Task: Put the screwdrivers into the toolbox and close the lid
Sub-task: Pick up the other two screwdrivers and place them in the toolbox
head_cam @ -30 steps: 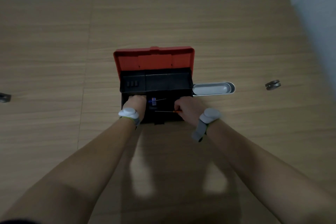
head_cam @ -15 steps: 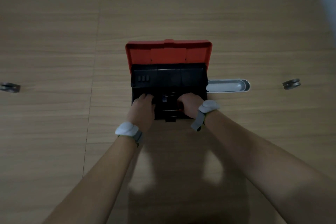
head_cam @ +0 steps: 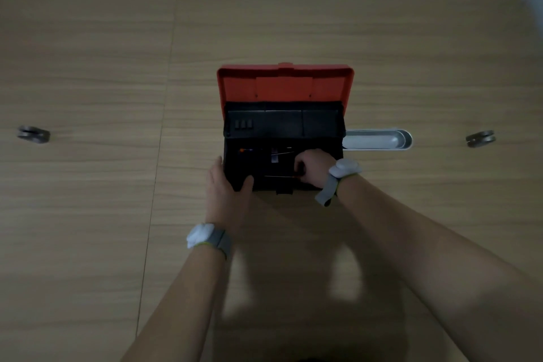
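A black toolbox (head_cam: 235, 156) stands open on the wooden surface, its red lid (head_cam: 283, 87) tilted back. Inside lie thin screwdrivers: one with an orange handle (head_cam: 245, 150) at the left, another shaft (head_cam: 279, 176) near the front. My right hand (head_cam: 313, 166) is inside the box at the right, fingers curled around the red-handled end of the front screwdriver. My left hand (head_cam: 224, 185) grips the box's front left corner, thumb over the rim. A black inner tray (head_cam: 283, 123) sits at the back of the box.
A white oblong tray (head_cam: 379, 139) lies against the toolbox's right side. Two small grey metal objects rest on the surface, one far left (head_cam: 33, 134) and one far right (head_cam: 480, 138). A wall runs along the far edge.
My left hand has come out of the box and now holds its front left corner. My right hand stays inside at the right. The view shifted slightly.
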Demonstrator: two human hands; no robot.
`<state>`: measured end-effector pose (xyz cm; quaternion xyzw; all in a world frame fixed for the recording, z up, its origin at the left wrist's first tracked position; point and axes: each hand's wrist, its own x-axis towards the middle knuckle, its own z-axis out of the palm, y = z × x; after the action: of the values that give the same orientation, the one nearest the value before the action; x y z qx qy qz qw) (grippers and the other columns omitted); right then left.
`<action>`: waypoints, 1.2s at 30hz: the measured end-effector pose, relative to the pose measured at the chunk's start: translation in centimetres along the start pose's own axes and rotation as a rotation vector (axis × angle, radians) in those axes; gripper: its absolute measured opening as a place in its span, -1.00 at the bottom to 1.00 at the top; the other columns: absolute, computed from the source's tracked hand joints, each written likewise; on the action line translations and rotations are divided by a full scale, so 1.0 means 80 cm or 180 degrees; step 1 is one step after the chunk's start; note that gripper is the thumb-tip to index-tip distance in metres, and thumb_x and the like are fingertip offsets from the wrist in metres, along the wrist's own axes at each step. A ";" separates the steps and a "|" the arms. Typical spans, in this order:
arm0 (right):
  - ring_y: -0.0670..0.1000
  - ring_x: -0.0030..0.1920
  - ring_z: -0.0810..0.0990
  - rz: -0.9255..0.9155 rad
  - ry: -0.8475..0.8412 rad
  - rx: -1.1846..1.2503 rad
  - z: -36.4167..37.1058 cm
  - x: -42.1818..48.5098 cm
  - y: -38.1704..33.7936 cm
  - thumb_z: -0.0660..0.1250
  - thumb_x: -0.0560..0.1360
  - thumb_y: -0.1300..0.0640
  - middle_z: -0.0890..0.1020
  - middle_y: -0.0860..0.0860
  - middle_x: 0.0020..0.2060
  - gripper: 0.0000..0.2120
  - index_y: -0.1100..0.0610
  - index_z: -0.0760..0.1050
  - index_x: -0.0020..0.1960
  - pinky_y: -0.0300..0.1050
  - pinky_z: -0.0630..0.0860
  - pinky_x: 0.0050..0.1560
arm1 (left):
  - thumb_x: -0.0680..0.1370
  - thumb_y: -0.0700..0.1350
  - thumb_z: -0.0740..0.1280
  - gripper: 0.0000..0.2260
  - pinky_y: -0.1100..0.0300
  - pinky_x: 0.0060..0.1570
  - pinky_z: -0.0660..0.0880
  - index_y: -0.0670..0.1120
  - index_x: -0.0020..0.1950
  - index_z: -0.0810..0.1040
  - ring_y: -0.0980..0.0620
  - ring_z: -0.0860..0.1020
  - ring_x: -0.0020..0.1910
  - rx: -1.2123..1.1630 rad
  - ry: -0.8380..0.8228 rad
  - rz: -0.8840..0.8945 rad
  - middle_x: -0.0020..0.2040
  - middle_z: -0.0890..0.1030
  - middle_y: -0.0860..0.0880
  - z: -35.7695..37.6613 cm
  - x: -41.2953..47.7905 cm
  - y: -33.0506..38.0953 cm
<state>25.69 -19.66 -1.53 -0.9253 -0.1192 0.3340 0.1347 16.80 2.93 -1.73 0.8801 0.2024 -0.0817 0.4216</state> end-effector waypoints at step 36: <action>0.23 0.52 0.34 0.0598 0.2297 0.0010 -0.126 -0.037 -0.028 0.33 0.57 -0.17 0.35 0.05 0.54 -0.33 0.03 0.26 0.60 0.23 0.39 0.43 | 0.38 0.35 0.55 0.23 -0.13 0.46 0.44 0.13 0.67 -0.33 -0.22 0.39 0.52 0.0060 -0.0649 0.0110 0.59 0.19 -0.03 0.008 0.005 -0.011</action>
<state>29.76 -20.18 8.42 -0.9901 0.0219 -0.0026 0.1383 16.80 3.06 -2.91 0.8746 0.1424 -0.1655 0.4330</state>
